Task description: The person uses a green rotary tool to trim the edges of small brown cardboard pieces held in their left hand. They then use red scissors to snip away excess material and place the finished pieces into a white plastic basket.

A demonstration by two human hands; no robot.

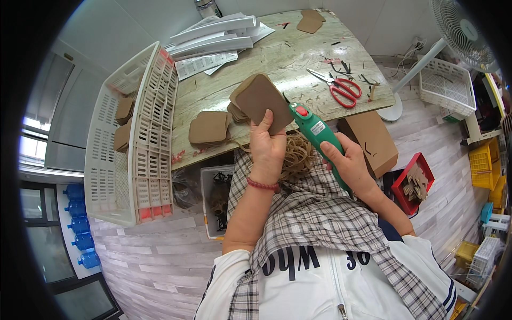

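Observation:
My left hand [268,152] grips a flat brown piece with rounded corners [262,102], thumb on its upper face. Similar pieces sit behind and under it at the table's near edge, and another brown stack [208,128] lies to the left. Wrapped around a green electric cutter [316,128] with a red button, my right hand [349,162] holds its head against the right edge of the piece. Whether the blade is cutting, I cannot tell. Below, a tangle of thin brown strips [298,157] lies on the checked apron over my lap.
Red-handled scissors [344,92] and dark scraps lie on the table [288,48]. A white plastic crate [154,133] stands at the left, white papers [213,42] at the back. To the right are a cardboard box [373,141], a red tray [400,186] and a fan [466,32].

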